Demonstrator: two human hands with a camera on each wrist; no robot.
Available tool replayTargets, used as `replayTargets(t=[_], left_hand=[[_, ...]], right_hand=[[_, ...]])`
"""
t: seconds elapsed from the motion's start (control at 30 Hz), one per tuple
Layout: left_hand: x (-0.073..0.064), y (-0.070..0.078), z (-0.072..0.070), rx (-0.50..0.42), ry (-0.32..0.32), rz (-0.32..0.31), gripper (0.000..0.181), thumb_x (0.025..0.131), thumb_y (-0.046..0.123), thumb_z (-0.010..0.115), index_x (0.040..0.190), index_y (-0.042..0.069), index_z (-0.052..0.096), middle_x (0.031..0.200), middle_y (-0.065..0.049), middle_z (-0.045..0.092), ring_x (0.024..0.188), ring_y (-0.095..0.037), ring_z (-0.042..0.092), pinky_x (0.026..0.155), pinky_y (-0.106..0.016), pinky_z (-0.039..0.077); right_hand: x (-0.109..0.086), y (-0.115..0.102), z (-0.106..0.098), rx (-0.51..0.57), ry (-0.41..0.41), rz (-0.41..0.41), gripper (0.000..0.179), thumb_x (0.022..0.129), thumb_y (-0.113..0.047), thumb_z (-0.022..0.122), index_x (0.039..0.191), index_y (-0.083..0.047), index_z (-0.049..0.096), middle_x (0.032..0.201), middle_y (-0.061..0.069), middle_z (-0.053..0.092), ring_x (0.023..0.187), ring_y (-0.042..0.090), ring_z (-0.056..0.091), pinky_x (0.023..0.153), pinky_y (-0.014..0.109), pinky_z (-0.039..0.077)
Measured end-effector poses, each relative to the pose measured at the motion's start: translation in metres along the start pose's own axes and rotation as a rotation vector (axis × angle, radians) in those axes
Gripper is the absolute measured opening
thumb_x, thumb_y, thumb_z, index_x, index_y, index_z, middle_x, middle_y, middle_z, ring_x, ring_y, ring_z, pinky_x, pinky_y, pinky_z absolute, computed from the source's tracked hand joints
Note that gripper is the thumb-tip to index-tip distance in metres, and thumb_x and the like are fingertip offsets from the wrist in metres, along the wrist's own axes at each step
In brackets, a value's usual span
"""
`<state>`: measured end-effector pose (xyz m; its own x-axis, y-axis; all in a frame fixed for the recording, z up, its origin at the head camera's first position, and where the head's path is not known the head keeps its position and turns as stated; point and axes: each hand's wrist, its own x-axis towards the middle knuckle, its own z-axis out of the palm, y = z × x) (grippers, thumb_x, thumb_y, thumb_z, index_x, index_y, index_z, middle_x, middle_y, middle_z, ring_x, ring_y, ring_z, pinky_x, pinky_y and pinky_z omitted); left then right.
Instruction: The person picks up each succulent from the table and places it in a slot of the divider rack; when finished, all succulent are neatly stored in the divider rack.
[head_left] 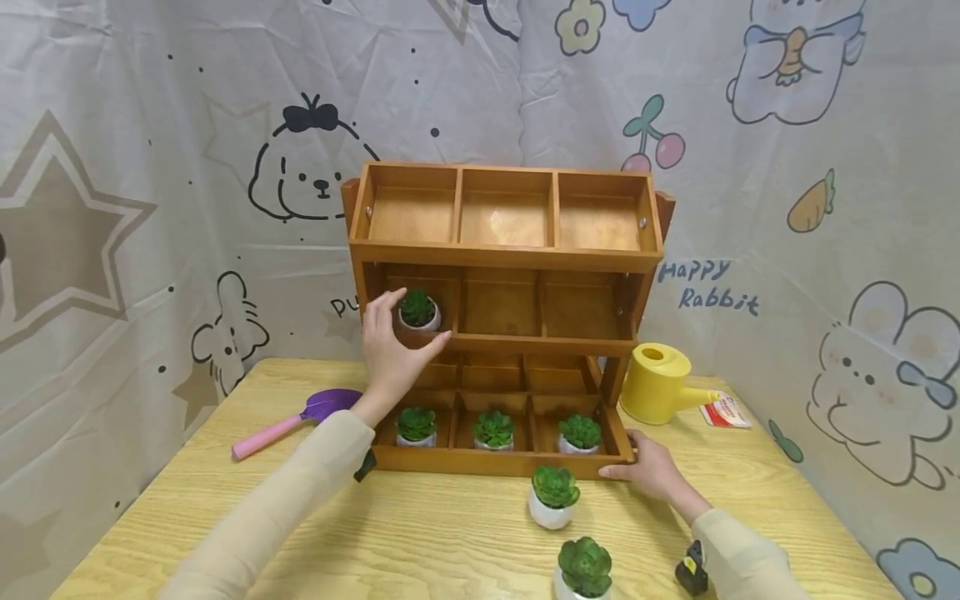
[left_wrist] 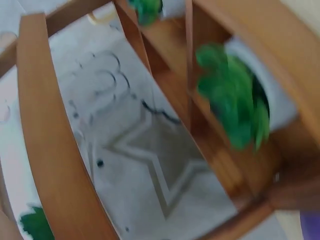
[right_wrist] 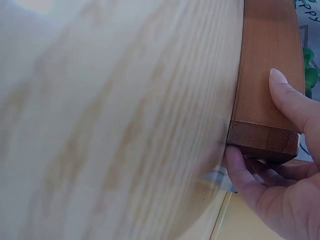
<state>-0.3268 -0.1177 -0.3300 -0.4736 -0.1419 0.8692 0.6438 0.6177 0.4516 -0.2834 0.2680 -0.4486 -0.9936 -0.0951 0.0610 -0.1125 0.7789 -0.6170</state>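
A brown wooden tiered shelf rack [head_left: 506,342] stands on the table, its tiers divided into compartments. My left hand [head_left: 393,354] is at the middle tier's left compartment, thumb and fingers spread apart around a potted succulent [head_left: 418,310] in a white pot. In the left wrist view, only an edge of this hand and some of that plant's leaves [left_wrist: 37,222] show at lower left. My right hand [head_left: 651,468] grips the rack's bottom right corner [right_wrist: 265,137], thumb on the front board and fingers around the end. Three more succulents [head_left: 493,429] occupy the bottom tier's front compartments.
Two potted succulents [head_left: 553,497] stand on the table in front of the rack. To the left lies a trowel [head_left: 300,421] with a pink handle and purple blade. A yellow watering can [head_left: 656,385] and a red-and-white packet [head_left: 726,411] are at the right. Printed cloth hangs behind.
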Motion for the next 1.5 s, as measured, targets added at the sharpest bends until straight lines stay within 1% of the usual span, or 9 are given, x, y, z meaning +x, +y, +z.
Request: replayTargets(t=[0.07,0.17,0.53,0.8,1.07,1.2,1.3,1.43,1.5], left_hand=[[-0.009,0.007,0.002,-0.015,-0.005,0.041,0.080,0.065,0.028,0.088,0.130,0.001,0.049,0.127,-0.016,0.052,0.121,-0.031,0.046,0.103,-0.049,0.034],[-0.024,0.018,0.005,-0.056,-0.056,0.061,0.079,0.064,0.028,0.088,0.129,0.002,0.050,0.124,-0.014,0.054,0.117,-0.031,0.049,0.101,-0.049,0.036],[-0.060,0.062,0.015,-0.295,-0.304,-0.006,0.079,0.063,0.021,0.090,0.129,0.006,0.051,0.119,-0.010,0.058,0.112,-0.026,0.055,0.097,-0.049,0.043],[-0.099,0.089,0.025,-0.396,-0.463,-0.037,0.079,0.064,0.022,0.089,0.131,0.014,0.049,0.121,-0.004,0.058,0.111,-0.021,0.055,0.084,-0.033,0.048],[-0.137,0.105,0.033,-0.523,-0.772,-0.118,0.070,0.067,0.024,0.088,0.126,0.017,0.051,0.116,-0.005,0.060,0.100,-0.019,0.058,0.081,-0.027,0.050],[-0.150,0.109,0.035,-0.526,-0.944,-0.139,0.071,0.067,0.025,0.087,0.126,0.017,0.049,0.120,-0.008,0.058,0.099,-0.013,0.056,0.075,-0.022,0.050],[-0.159,0.111,0.036,-0.505,-1.061,-0.156,0.072,0.068,0.028,0.087,0.128,0.018,0.048,0.124,-0.004,0.056,0.101,-0.007,0.054,0.078,-0.020,0.050],[-0.165,0.110,0.040,-0.463,-1.201,-0.135,0.075,0.071,0.028,0.085,0.133,0.016,0.045,0.127,-0.002,0.054,0.104,-0.005,0.054,0.085,-0.020,0.048],[-0.168,0.109,0.042,-0.447,-1.273,-0.098,0.076,0.073,0.026,0.084,0.135,0.011,0.044,0.127,-0.002,0.055,0.106,-0.003,0.054,0.086,-0.018,0.047]], right_hand=[[0.000,0.000,0.000,0.001,0.000,0.006,0.092,0.073,-0.041,0.081,0.135,0.013,0.040,0.124,0.031,0.057,0.110,0.042,0.058,0.090,0.051,0.049],[-0.001,-0.001,0.000,-0.002,-0.001,0.005,0.091,0.073,-0.040,0.082,0.135,0.013,0.040,0.123,0.031,0.057,0.110,0.042,0.059,0.090,0.051,0.049],[-0.001,0.000,0.000,0.012,-0.001,0.012,0.090,0.073,-0.038,0.082,0.135,0.013,0.040,0.124,0.031,0.057,0.110,0.042,0.059,0.089,0.050,0.050],[0.000,0.000,-0.001,-0.004,0.000,0.010,0.090,0.074,-0.038,0.082,0.134,0.014,0.040,0.122,0.031,0.057,0.108,0.042,0.060,0.088,0.050,0.050],[-0.002,-0.002,-0.001,-0.010,-0.002,0.020,0.089,0.074,-0.037,0.082,0.134,0.013,0.041,0.122,0.030,0.058,0.107,0.040,0.060,0.088,0.050,0.050],[-0.002,-0.002,-0.001,-0.002,-0.001,0.014,0.089,0.074,-0.037,0.082,0.134,0.014,0.040,0.121,0.031,0.058,0.105,0.040,0.061,0.086,0.049,0.051],[-0.002,-0.002,-0.001,0.003,0.002,0.012,0.089,0.074,-0.037,0.082,0.134,0.014,0.040,0.120,0.030,0.059,0.105,0.040,0.061,0.085,0.048,0.052],[-0.002,-0.002,-0.001,-0.007,0.010,0.003,0.088,0.073,-0.037,0.082,0.133,0.014,0.042,0.119,0.030,0.059,0.104,0.040,0.061,0.085,0.049,0.051],[-0.002,-0.002,-0.001,-0.009,0.013,0.000,0.089,0.073,-0.038,0.082,0.133,0.014,0.042,0.119,0.030,0.059,0.104,0.041,0.061,0.085,0.049,0.051]])
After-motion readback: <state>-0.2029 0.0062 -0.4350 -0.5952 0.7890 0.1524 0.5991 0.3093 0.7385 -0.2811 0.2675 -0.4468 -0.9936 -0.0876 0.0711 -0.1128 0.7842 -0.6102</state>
